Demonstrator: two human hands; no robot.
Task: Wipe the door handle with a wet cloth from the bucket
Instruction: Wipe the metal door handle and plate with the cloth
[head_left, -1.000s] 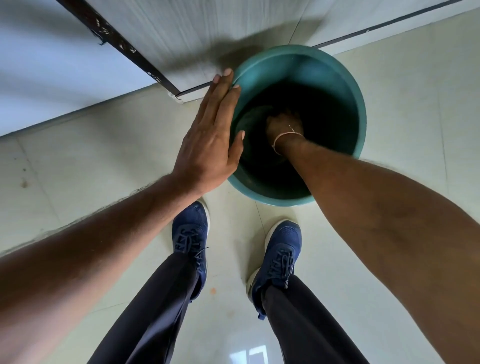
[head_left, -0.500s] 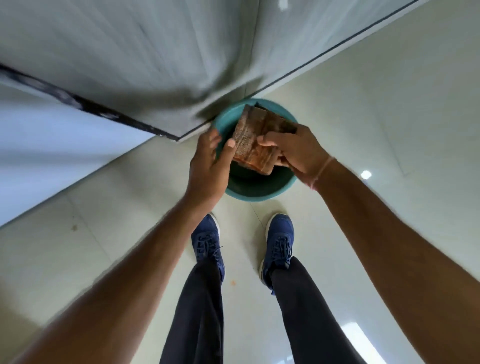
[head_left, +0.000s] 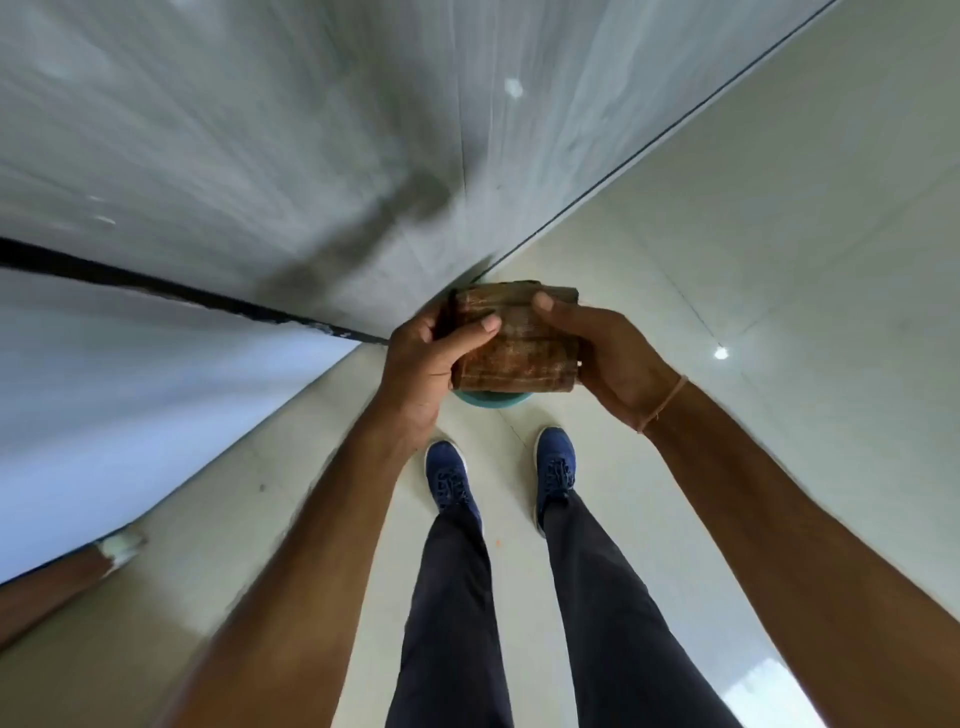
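A folded brown checked cloth (head_left: 514, 340) is held between both hands in the middle of the view. My left hand (head_left: 423, 364) grips its left side with the thumb on top. My right hand (head_left: 608, 358) grips its right side, a thin band on the wrist. Directly under the cloth only a sliver of the teal bucket (head_left: 491, 399) rim shows on the floor; the rest is hidden by the cloth and hands. No door handle is in view.
A grey wood-grain door (head_left: 311, 156) rises ahead and to the left, with a dark edge strip (head_left: 156, 286) and a pale wall (head_left: 104, 415) beside it. My blue shoes (head_left: 449, 480) stand on pale floor tiles (head_left: 753, 260). A brown post with a white tip (head_left: 67, 571) sits at lower left.
My right hand lifted the cloth out of the bucket and raised it. My left hand left the bucket rim and took hold of the cloth. The view rose away from the bucket.
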